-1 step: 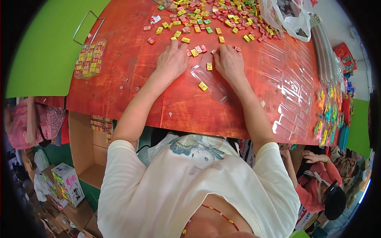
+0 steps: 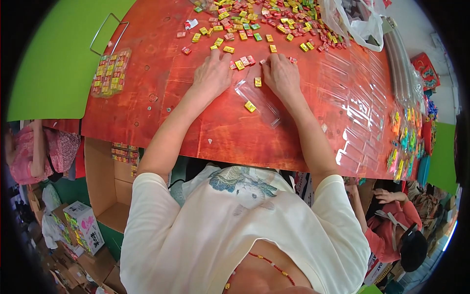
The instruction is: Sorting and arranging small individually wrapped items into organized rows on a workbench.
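Observation:
Small red, pink and yellow boxes (image 2: 239, 64) stand in a short slanting row between my hands. My left hand (image 2: 212, 76) rests on the red table with fingers apart, its thumb side against the row's left end. My right hand (image 2: 284, 76) is curled, with a small pinkish-red box (image 2: 263, 62) at its thumb and index finger; its fingertips are partly hidden. Below them lies a clear plastic tray (image 2: 267, 110), set aslant. One yellow box (image 2: 258, 82) is by the tray's upper end, and another yellow box (image 2: 250, 106) lies at its left edge.
A loose heap of small boxes (image 2: 293, 22) covers the far side. Empty clear trays (image 2: 355, 108) lie to the right, beside colourful packets (image 2: 404, 147). A filled tray (image 2: 111, 73) sits at left; a white plastic bag (image 2: 367, 32) stands far right. Other people are at both sides.

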### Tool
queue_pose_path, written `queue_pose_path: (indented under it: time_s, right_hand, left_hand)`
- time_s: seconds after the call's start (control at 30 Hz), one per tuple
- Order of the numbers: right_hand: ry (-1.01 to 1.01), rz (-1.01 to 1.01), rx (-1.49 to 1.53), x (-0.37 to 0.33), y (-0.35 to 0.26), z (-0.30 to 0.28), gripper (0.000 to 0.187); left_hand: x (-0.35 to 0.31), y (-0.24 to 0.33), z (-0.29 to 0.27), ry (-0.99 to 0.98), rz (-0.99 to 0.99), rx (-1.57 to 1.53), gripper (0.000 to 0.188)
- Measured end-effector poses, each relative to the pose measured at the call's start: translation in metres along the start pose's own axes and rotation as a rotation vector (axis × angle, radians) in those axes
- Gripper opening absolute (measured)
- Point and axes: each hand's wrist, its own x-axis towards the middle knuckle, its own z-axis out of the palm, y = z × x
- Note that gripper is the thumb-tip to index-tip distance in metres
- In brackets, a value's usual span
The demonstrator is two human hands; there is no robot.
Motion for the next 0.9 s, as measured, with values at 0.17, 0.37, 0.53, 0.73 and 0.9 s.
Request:
queue_pose_path:
  time_s: [0.17, 0.37, 0.53, 0.73, 0.9]
  right_hand:
    - [-0.099, 0.102, 0.249, 0.018, -0.011, 0.005, 0.029]
    - [-0.131, -0.105, 0.349, 0.018, 0.008, -0.001, 0.039]
    - [-0.24, -0.226, 0.242, 0.029, 0.01, -0.003, 0.036]
    - [-0.21, -0.158, 0.172, 0.019, 0.005, -0.005, 0.03]
    - [-0.161, 0.011, 0.176, -0.015, -0.008, -0.034, 0.028]
  left_hand:
    - [0.001, 0.019, -0.001, 0.005, -0.051, 0.112, 0.042]
    - [0.003, 0.011, 0.014, 0.101, 0.048, 0.186, 0.033]
    - [0.007, 0.006, 0.019, 0.131, 0.099, 0.169, 0.025]
    - [0.012, 0.002, 0.019, 0.195, 0.221, 0.138, 0.021]
    - [0.003, 0.009, 0.006, 0.151, 0.352, 0.09, 0.026]
